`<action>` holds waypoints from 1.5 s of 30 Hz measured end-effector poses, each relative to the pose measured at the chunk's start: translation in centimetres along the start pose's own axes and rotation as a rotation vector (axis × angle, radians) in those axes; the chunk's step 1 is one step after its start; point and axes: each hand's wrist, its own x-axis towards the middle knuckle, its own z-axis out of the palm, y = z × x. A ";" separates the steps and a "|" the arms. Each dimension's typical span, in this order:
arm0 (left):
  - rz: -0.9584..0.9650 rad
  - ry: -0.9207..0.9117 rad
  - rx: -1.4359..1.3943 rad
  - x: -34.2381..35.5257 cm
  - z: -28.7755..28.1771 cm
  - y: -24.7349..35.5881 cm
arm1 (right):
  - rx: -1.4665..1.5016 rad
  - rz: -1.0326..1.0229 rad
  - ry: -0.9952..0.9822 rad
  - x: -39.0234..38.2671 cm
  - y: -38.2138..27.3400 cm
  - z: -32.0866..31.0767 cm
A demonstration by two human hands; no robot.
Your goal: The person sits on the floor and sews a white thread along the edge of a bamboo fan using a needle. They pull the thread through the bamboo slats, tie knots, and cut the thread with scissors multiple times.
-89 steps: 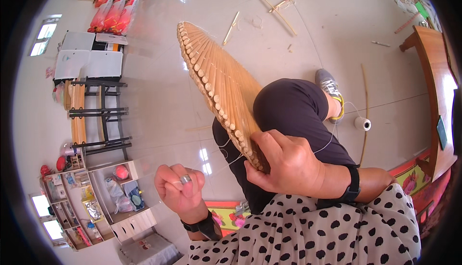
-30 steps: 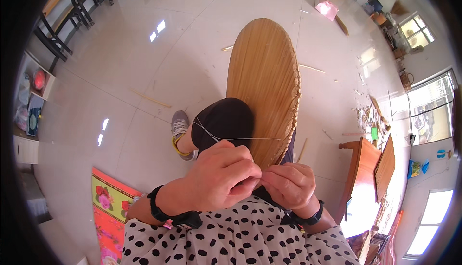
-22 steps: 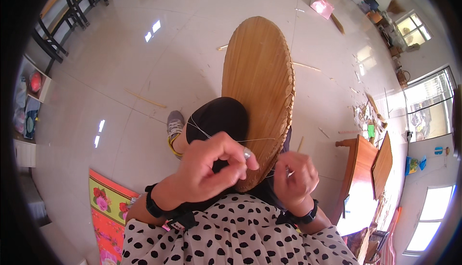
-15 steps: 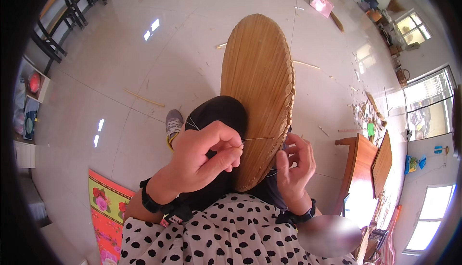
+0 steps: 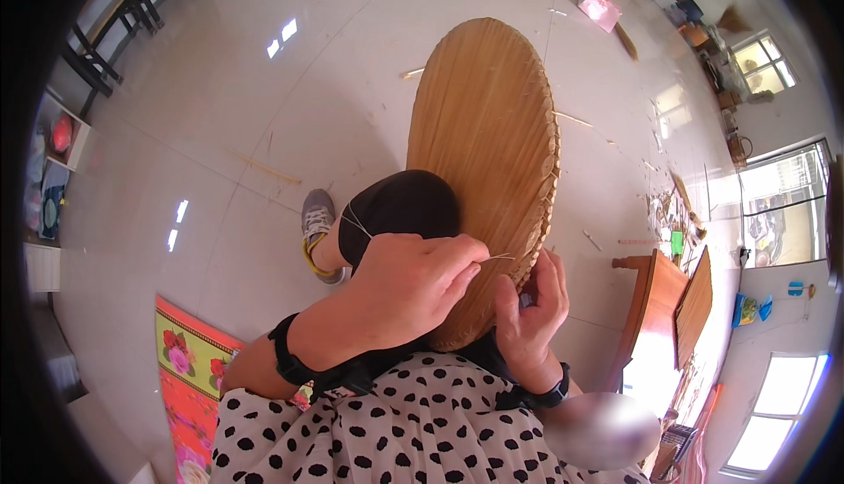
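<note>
A flat oval disc of pale brown plant stalks point(image 5: 479, 123) stands tilted against my knee, a bumpy stitched edging along its right side. My left hand point(image 5: 409, 282) is closed in a pinch on a thin needle and thread point(image 5: 501, 257), too fine to tell apart. Their end points at the disc's lower right rim. A loop of white thread point(image 5: 354, 218) lies over my dark-clad knee point(image 5: 400, 207). With its thumb in front and fingers curled at the edge, my right hand point(image 5: 534, 317) grips that rim; part of the fingers is hidden.
A wooden table point(image 5: 646, 308) stands to the right, a flat stalk panel point(image 5: 694, 308) beside it. Stalk scraps point(image 5: 576, 119) and a pink object point(image 5: 600, 9) lie on the tiled floor. A flowered mat point(image 5: 189, 378) is at lower left; dark-framed benches point(image 5: 132, 9) are upper left.
My left hand has moved right, up to the disc's rim; the taut thread between hand and rim is now a short bit at my fingertips. The disc has tipped slightly rightward.
</note>
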 end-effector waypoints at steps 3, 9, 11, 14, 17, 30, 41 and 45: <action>0.050 0.005 0.027 0.0 0.8 -0.7 | -0.010 -0.046 0.003 0.2 0.1 0.0; 0.079 -0.073 0.065 0.5 0.9 -0.9 | -0.023 -0.089 -0.006 0.4 0.3 -0.1; 0.084 -0.080 0.067 0.6 0.9 -0.9 | -0.026 -0.073 -0.007 0.4 0.3 -0.2; 0.088 -0.082 0.073 0.7 0.9 -0.7 | -0.019 -0.058 -0.002 0.3 0.4 -0.1; 0.088 -0.061 0.077 0.8 0.9 -1.0 | -0.016 -0.052 -0.004 0.3 0.4 -0.2; 0.073 -0.020 0.013 0.6 1.5 -1.4 | -0.017 -0.075 -0.001 0.0 1.2 -0.4; 0.061 -0.068 0.029 0.7 1.6 -1.7 | -0.002 -0.077 0.008 -0.1 1.3 -0.4; 0.059 -0.076 0.037 0.8 1.5 -1.7 | 0.001 -0.066 0.021 -0.1 1.3 -0.3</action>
